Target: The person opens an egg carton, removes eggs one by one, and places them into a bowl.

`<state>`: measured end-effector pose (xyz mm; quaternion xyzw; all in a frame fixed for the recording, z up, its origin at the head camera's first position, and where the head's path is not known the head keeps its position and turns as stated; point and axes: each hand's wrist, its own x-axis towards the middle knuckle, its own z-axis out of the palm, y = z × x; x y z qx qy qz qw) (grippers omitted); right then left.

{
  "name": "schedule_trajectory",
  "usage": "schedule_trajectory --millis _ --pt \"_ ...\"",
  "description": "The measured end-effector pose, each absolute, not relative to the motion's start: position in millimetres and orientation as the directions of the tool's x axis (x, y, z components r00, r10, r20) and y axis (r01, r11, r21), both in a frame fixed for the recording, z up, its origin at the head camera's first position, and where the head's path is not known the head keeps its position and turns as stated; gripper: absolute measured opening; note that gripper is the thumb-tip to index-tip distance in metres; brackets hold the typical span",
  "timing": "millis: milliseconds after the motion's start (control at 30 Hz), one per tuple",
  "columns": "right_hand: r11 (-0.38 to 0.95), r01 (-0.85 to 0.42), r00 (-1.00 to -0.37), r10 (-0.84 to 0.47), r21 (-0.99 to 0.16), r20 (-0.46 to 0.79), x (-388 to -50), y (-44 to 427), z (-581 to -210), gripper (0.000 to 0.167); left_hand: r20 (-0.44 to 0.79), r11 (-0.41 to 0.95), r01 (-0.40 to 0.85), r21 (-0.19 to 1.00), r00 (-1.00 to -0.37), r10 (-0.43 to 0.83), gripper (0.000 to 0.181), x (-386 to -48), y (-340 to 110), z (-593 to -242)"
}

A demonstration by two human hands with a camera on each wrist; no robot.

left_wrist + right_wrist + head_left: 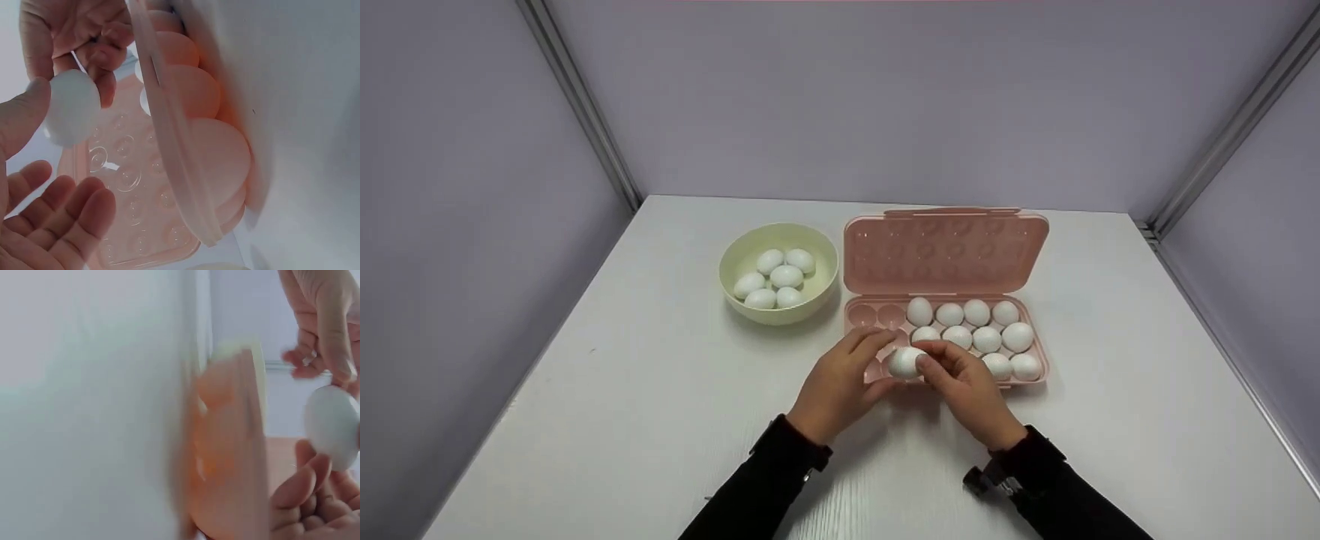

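Through the left wrist camera I see a white egg [72, 109] at the upper left, which the right hand [79, 34] holds from above, while the thumb of the left hand [53, 222] is at the edge of this egg and its other fingers lie below, slightly bent and apart from it. Across my middle runs the pink egg carton [170, 124], with several eggs [219, 160] showing through its wall; left of its rim I find the bumpy lid [149, 191], and on the right the white table [304, 124].
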<state>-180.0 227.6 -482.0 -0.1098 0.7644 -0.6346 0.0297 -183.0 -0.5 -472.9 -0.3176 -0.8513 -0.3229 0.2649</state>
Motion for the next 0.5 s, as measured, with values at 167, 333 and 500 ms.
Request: schedule_trajectory --millis 167,333,500 --pt "0.077 -0.049 -0.969 -0.246 -0.996 0.029 -180.7 229.1 -483.9 0.038 0.684 0.541 0.756 0.369 -0.615 0.392 0.059 -183.7 2.3 -475.7" --pt "0.065 -0.033 -0.964 -0.265 -0.997 0.014 -182.1 231.6 -485.9 0.039 0.685 0.534 0.771 0.346 -0.597 0.418 0.051 -182.4 5.5 -477.9" --pt "0.069 -0.036 -0.96 -0.28 -0.997 0.016 -182.3 231.4 -486.6 0.037 0.684 0.517 0.779 0.355 -0.593 0.424 0.051 -181.2 9.0 -479.3"
